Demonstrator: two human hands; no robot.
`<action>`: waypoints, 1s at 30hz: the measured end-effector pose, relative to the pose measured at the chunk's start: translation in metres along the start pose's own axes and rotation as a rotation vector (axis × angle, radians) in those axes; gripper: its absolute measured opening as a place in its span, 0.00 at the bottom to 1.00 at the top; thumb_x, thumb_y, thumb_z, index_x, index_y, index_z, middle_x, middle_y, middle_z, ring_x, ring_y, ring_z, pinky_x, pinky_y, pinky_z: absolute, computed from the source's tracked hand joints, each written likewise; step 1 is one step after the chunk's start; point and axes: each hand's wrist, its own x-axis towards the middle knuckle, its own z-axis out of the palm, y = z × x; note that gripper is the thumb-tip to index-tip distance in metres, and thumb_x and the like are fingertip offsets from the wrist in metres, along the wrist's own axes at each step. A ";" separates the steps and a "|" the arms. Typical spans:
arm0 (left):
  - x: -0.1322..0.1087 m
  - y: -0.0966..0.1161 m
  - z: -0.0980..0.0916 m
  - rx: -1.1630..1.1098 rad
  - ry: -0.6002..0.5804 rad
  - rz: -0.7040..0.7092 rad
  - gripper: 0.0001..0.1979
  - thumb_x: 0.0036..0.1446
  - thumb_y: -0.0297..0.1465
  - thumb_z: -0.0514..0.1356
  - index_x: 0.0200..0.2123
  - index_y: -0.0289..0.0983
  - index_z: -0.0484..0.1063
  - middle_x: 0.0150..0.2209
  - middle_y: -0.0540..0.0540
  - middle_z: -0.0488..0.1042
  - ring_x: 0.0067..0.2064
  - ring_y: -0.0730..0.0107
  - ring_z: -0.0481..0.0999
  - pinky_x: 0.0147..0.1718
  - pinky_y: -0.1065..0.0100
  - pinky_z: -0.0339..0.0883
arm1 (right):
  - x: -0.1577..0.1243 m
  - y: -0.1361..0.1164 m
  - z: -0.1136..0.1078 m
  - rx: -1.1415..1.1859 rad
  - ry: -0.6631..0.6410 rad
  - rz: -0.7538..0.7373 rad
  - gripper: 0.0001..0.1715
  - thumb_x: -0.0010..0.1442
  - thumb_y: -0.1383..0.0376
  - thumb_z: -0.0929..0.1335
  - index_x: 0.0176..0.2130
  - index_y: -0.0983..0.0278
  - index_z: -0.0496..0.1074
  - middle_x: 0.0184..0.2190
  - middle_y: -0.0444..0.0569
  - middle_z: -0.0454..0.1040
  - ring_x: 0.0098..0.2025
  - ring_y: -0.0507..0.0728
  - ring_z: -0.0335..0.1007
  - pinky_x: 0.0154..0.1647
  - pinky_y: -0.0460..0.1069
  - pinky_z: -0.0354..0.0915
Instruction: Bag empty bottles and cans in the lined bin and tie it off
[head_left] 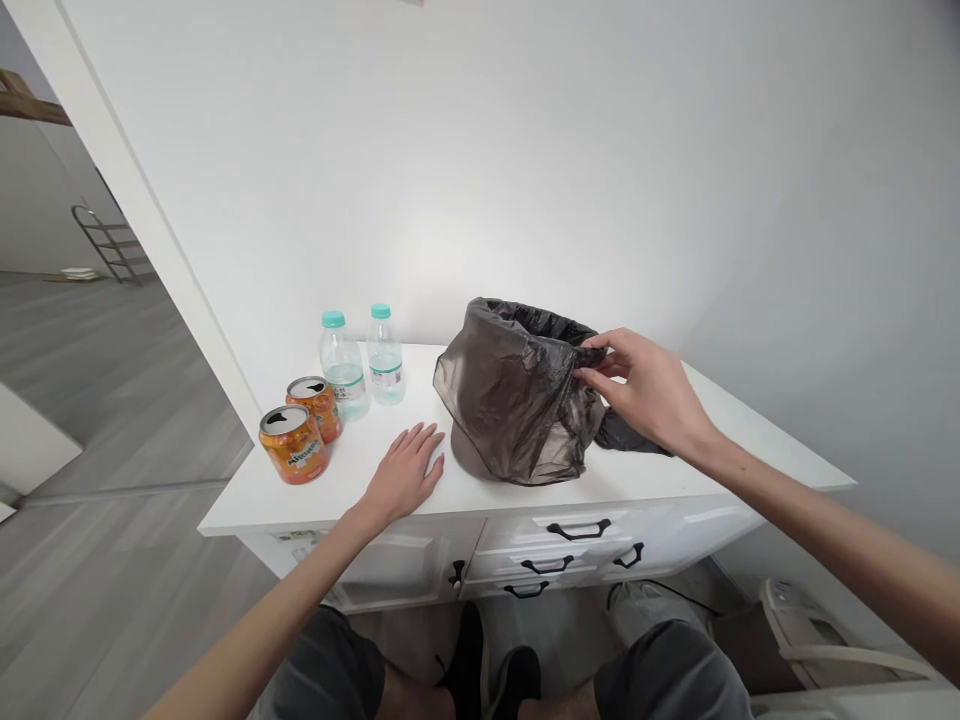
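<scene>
Closest in, knees in grey shorts (330, 665) are showing at the bottom edge, with black shoes (487, 670) standing between them on the floor. Beside the right knee a white appliance (810, 630) is sitting on the floor; what it is cannot be told.

Just beyond, the white cabinet (750, 440) is carrying everything else, its drawers with black handles (577, 530) facing the person.

Near the front edge of the cabinet top, left of the middle, the left hand (405, 475) is lying palm down on the bare surface, its fingers stretched out and slightly apart, holding nothing.

To the right, the right hand (649, 390) is reaching in from the right side, and its thumb and fingers are pinching together on the rim of the black bin bag (510, 400). This bag is standing in the middle of the cabinet top with its mouth open upward and its thin sides hanging loose; whatever it is lining is hidden.

At the front left corner a front orange can (294, 445) is standing upright, with a second orange can (317, 405) touching it from behind. Further back, two clear water bottles (343, 365) with teal caps are standing side by side close to the white wall (525, 150).

Far left, a doorway is opening onto a grey floor with a metal rack (112, 245).
</scene>
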 end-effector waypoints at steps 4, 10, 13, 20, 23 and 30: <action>0.000 -0.002 0.002 -0.002 0.017 0.005 0.25 0.75 0.40 0.49 0.67 0.37 0.70 0.72 0.38 0.67 0.75 0.49 0.62 0.73 0.44 0.57 | -0.008 -0.007 0.007 -0.008 0.006 -0.083 0.06 0.65 0.64 0.72 0.44 0.60 0.76 0.43 0.49 0.80 0.34 0.57 0.79 0.40 0.54 0.76; 0.000 -0.001 0.000 0.008 -0.003 0.005 0.26 0.75 0.41 0.48 0.68 0.37 0.69 0.73 0.39 0.66 0.75 0.49 0.62 0.74 0.45 0.57 | -0.016 -0.015 0.007 -0.013 0.006 -0.175 0.07 0.67 0.68 0.69 0.46 0.59 0.75 0.46 0.50 0.79 0.35 0.56 0.79 0.39 0.53 0.77; 0.000 -0.002 0.000 0.014 -0.008 0.005 0.26 0.76 0.41 0.48 0.68 0.36 0.69 0.73 0.38 0.65 0.76 0.49 0.61 0.74 0.45 0.57 | -0.022 -0.014 0.004 0.004 0.025 -0.203 0.14 0.68 0.66 0.69 0.53 0.58 0.75 0.53 0.52 0.77 0.35 0.55 0.79 0.40 0.54 0.78; 0.004 -0.003 0.003 0.022 -0.029 0.013 0.27 0.76 0.42 0.46 0.68 0.36 0.68 0.73 0.39 0.65 0.76 0.50 0.60 0.74 0.44 0.55 | -0.084 0.053 0.040 0.194 0.253 0.136 0.21 0.68 0.61 0.67 0.59 0.60 0.69 0.55 0.57 0.76 0.38 0.57 0.78 0.33 0.51 0.75; 0.006 -0.001 0.000 0.024 -0.031 0.010 0.27 0.75 0.41 0.46 0.68 0.36 0.69 0.72 0.38 0.66 0.75 0.48 0.62 0.73 0.43 0.58 | -0.112 0.090 0.075 0.322 0.179 0.384 0.14 0.66 0.59 0.65 0.49 0.62 0.71 0.44 0.55 0.80 0.33 0.57 0.76 0.30 0.51 0.72; 0.006 0.003 -0.040 0.102 0.061 0.037 0.23 0.71 0.35 0.51 0.65 0.41 0.70 0.62 0.36 0.75 0.64 0.46 0.74 0.65 0.43 0.66 | -0.111 0.125 0.112 0.461 -0.049 0.567 0.12 0.56 0.59 0.65 0.39 0.62 0.73 0.37 0.50 0.81 0.25 0.54 0.71 0.32 0.51 0.67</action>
